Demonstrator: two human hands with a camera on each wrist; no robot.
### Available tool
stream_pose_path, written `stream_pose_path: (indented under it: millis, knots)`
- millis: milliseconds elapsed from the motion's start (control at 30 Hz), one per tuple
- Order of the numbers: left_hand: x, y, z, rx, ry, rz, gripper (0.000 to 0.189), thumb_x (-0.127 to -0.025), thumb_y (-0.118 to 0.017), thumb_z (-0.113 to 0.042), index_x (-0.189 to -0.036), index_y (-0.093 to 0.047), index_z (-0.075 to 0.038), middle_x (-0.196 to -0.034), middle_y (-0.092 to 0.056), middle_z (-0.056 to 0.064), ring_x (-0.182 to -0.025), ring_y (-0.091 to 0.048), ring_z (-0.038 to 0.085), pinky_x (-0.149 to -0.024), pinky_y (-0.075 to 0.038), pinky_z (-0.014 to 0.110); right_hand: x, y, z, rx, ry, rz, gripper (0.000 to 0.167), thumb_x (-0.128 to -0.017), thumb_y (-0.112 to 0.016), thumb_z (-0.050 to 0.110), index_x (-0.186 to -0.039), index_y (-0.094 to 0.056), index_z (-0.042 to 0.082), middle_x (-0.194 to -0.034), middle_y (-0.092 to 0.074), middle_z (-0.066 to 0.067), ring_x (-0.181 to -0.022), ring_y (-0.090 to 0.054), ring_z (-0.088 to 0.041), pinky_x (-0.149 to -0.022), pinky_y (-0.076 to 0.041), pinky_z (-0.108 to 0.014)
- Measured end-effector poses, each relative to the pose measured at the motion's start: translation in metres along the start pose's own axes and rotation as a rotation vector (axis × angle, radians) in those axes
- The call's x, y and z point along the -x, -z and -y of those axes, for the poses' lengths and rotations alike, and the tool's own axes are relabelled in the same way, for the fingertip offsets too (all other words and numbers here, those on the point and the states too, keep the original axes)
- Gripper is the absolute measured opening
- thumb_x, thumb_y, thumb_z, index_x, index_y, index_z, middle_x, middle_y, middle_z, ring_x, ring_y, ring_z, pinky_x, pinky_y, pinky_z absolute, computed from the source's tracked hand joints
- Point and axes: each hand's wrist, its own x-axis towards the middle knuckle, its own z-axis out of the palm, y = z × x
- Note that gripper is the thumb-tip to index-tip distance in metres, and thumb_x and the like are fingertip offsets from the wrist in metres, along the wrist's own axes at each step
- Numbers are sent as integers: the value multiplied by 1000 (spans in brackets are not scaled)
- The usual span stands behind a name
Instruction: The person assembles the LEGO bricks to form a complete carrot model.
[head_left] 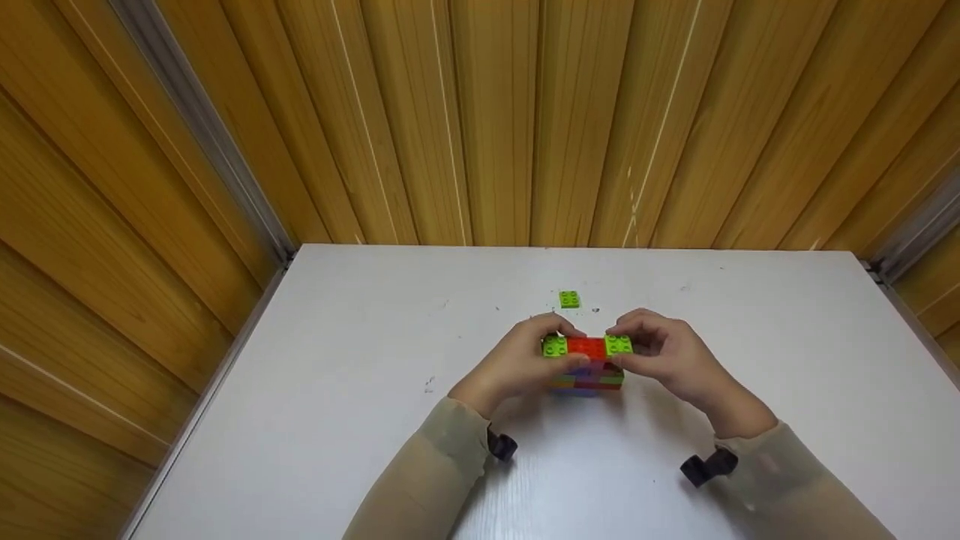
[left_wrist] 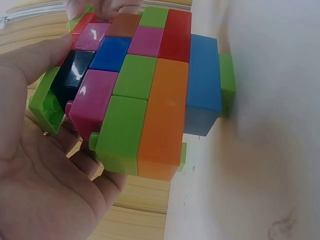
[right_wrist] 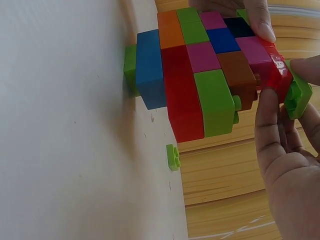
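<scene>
A many-coloured block of stacked toy building bricks [head_left: 587,381] stands upright on the table, stepped in to a narrow base with a blue brick [left_wrist: 202,82] low down. Across its top lies a red brick [head_left: 586,347], with a green brick [head_left: 555,346] at its left end. My left hand [head_left: 517,360] grips the upper left of the block, thumb in front and fingers behind. With thumb and fingers, my right hand [head_left: 671,354] pinches a second green brick [right_wrist: 298,92] at the red brick's right end. Whether its studs are fully seated cannot be seen.
A loose green brick [head_left: 569,299] lies on the white table [head_left: 360,330] behind the block. Wood-patterned panels [head_left: 495,127] rise along the table's back and left edges. Black wrist mounts [head_left: 709,466] stick out from the sleeves.
</scene>
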Motion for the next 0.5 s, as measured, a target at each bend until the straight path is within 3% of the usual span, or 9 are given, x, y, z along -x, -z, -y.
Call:
stream_pose_path:
  millis: [133,300,500]
  knots:
    - [-1,0,-2,-10,15,4,26,-100,-89,-37,-122,-78,-26,-128,-76,-10,-121,-65,13,-121,-53,47,-1,2,-7,25,-22,17,37,-98,-86,6,-133,-74,1,-129,-72,0,-111,-68,-14,-98,-56,-21]
    - [-1,2,-3,-28,46,14,25,-100,-89,-38,-122,-78,-32,-131,-75,-13,-126,-64,14,-126,-50,52,-2,0,-22,31,-100,110,54,-97,-88,14,-146,-67,7,-141,-71,0,-125,-68,-16,-108,-56,-24]
    - [0,3,-4,-65,28,24,27,-101,-87,-37,-125,-77,-30,-132,-74,-12,-122,-64,12,-120,-54,44,-2,-6,-37,-22,-152,138,49,-96,-90,14,-142,-74,3,-133,-81,8,-123,-73,-11,-108,-55,-22]
